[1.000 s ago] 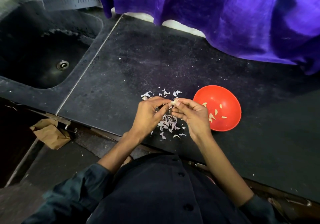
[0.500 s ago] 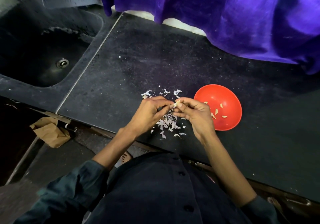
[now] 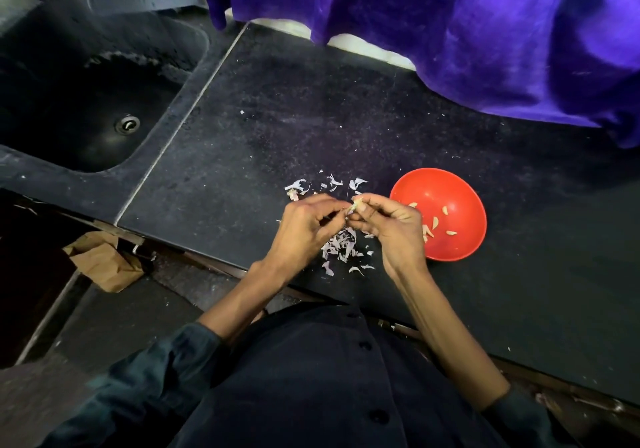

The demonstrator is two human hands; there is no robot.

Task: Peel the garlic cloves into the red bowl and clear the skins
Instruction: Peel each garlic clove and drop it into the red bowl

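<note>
Your left hand (image 3: 304,226) and right hand (image 3: 391,226) meet over the near part of the dark countertop (image 3: 277,108), fingertips drawn together on one garlic clove (image 3: 355,204). The clove sits pale and partly skinned between the two sets of fingers, pinched on its right side by your right thumb and forefinger, with the remaining right fingers curled loosely beneath. Your left fingers are bent inward with the tips at the clove's left end; whether they grip the clove itself or only a strip of its skin cannot be determined. The red bowl (image 3: 450,184) stands on the countertop just beside your right hand, on its far right side, and your knuckles cover part of its near-left rim. Several peeled cloves (image 3: 434,222) lie in the bowl, scattered across its lower half. Loose skins (image 3: 341,247) lie in a pile on the countertop directly under and between your hands, and a thinner scatter of skins (image 3: 332,183) lies just beyond your fingertips. A sink (image 3: 86,108) with a round drain is set in the counter well to the left. A purple cloth (image 3: 450,32) hangs over the far edge of the countertop, well apart from the bowl. A crumpled brown paper bag (image 3: 104,260) lies on the floor below the counter edge at the left
</note>
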